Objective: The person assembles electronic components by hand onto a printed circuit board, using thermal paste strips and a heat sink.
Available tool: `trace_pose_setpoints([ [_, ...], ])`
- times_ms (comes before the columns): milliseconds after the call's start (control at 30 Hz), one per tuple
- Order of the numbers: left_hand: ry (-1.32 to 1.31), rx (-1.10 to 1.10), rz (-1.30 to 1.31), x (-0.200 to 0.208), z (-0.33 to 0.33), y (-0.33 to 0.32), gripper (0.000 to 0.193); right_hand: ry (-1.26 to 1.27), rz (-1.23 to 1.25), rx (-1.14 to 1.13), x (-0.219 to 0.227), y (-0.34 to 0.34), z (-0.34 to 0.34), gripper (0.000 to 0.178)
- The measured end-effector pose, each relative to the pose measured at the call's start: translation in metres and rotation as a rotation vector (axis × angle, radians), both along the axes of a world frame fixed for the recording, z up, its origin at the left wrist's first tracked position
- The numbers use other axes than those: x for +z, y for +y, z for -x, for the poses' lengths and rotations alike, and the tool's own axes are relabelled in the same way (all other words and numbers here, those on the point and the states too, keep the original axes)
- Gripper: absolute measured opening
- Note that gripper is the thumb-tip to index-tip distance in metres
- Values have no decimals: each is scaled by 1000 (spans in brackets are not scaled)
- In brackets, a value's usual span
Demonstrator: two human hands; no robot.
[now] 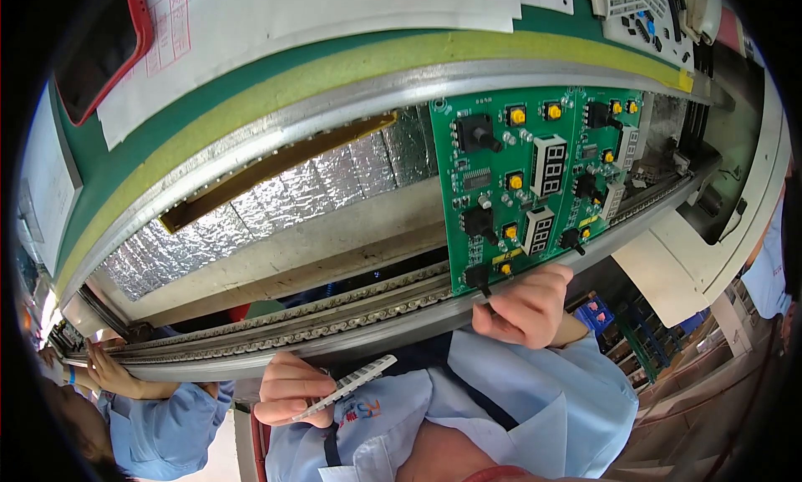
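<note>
Your left hand [292, 390] pinches a slim pale strip [359, 380] with dark blocks along it, tilted so that its right end points away from you. Your right hand [530, 306] is curled, fingers drawn in narrow, at the near edge of the green circuit board [499, 164]; you cannot tell from here whether those fingers grip anything. Just beyond them, a black shafted part [477, 276] sits at the board's near left corner.

The board lies to the right, spanning the gap between your near rail [292, 350] and the far rail [334, 98]. On it you have yellow buttons [515, 181], more black shafted parts and white-framed digit displays [549, 169]. Left of the board, silver foil [309, 181] lines the space between the rails, and a chain [368, 317] runs along the near one.

Past the far rail, your green counter [551, 27] carries yellow tape [401, 52], white papers [334, 10] and, far left, a red-edged phone [104, 43]. At your left, a co-worker's hand [113, 373] is at the near rail.
</note>
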State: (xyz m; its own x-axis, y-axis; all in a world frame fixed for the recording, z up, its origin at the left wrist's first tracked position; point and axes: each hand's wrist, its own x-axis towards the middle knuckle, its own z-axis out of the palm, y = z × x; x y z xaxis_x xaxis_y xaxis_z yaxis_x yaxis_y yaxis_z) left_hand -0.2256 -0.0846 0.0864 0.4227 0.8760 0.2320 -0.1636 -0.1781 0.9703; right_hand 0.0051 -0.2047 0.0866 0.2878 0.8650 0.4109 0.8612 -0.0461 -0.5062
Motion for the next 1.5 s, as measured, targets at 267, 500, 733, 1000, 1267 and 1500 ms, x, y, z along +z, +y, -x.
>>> trace_pose_setpoints([
  [267,38,10,13,-5,3,-1,23,-68,-168,-229,-14,3,10,25],
  [500,29,37,31,-11,-5,-3,24,-43,-177,-314,-12,1,13,9],
  [733,26,-11,25,-7,-1,2,24,-1,-194,-270,-7,0,9,3],
  [1000,-56,42,-109,-7,8,-3,26,6,-250,-221,-4,-1,18,5],
  [1267,59,229,-109,-8,-9,-10,13,-7,-193,35,4,-7,8,30],
  [1500,15,2,230,0,-30,-22,8,268,16,219,35,8,30,39],
])
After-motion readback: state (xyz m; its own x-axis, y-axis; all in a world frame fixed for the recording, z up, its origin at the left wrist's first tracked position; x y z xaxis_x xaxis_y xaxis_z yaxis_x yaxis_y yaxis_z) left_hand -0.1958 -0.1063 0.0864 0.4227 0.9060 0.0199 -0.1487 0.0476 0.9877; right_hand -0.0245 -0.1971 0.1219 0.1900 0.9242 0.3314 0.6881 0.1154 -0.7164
